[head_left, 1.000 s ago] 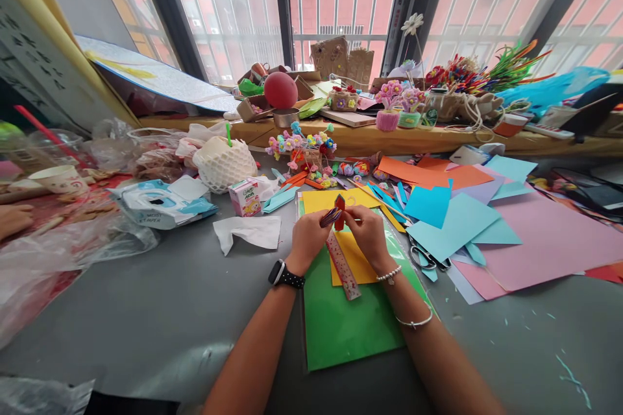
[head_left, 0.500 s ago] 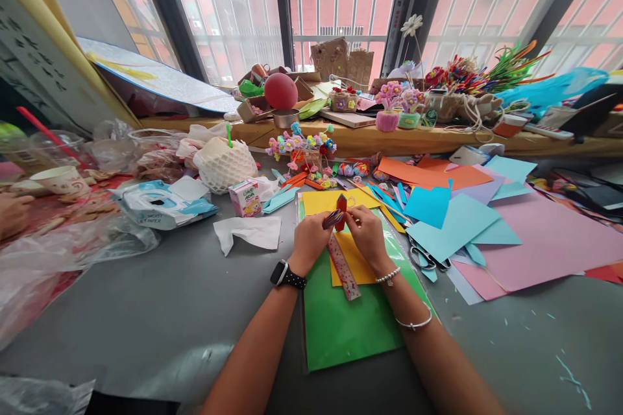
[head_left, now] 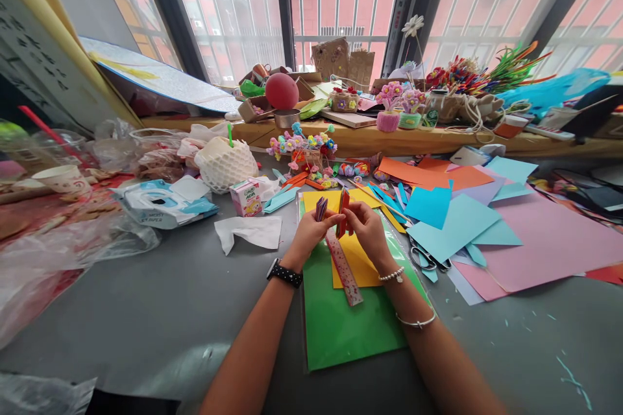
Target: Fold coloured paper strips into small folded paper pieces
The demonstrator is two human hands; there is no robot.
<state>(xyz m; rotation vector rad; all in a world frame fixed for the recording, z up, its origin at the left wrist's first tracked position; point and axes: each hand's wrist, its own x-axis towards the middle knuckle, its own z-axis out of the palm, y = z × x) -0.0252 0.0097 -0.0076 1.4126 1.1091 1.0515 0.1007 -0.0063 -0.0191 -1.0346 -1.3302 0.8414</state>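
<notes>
My left hand (head_left: 310, 233) is closed on a purple folded paper bundle (head_left: 321, 209), which sticks up above the fingers. Its fingertips also touch a red folded paper piece (head_left: 342, 209). My right hand (head_left: 368, 232) pinches that red piece from the other side, close to the left fingertips. Beneath the hands lies a clear patterned ruler (head_left: 346, 275), slanting across a yellow paper sheet (head_left: 365, 266). Both rest on a larger green sheet (head_left: 357, 340). More yellow paper (head_left: 316, 198) shows behind the hands.
Scissors (head_left: 422, 258) lie right of the green sheet, near blue paper sheets (head_left: 452, 227) and a large pink sheet (head_left: 549, 237). A tissue (head_left: 250, 232), a small pink box (head_left: 246, 197) and a wipes pack (head_left: 163, 204) stand left. Flower crafts (head_left: 304, 146) sit behind.
The red piece has turned so its edge and layers show. The purple bundle now points upward, farther from it. A person's hand at the left edge has gone from view.
</notes>
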